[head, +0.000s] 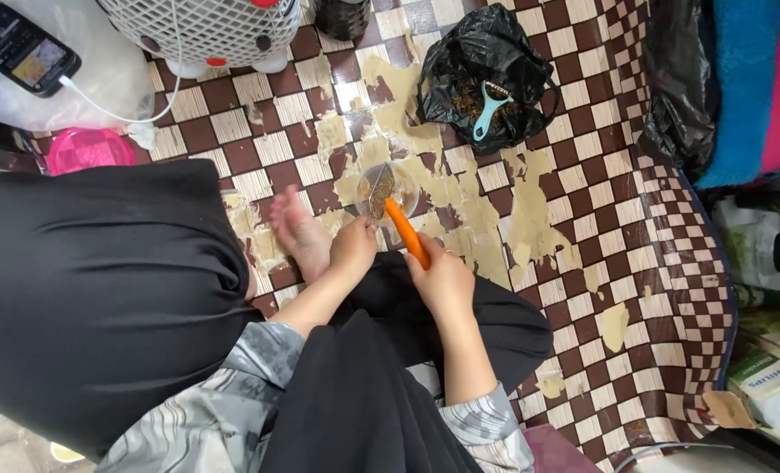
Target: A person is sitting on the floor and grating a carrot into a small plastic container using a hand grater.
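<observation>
While the right hand [442, 278] grips a carrot [406, 233], the left hand's [352, 250] grasp stays hidden.

One carrot [405, 231], one knife [381, 191], one clear bowl [405, 194], one peeler [488, 109], one black bag [484, 52], one phone [22, 48].

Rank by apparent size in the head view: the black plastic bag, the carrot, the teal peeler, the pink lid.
1. black plastic bag, clearly largest
2. pink lid
3. carrot
4. teal peeler
The carrot and peeler look close in length, and a hand hides part of the carrot, so that order is unsure.
</observation>
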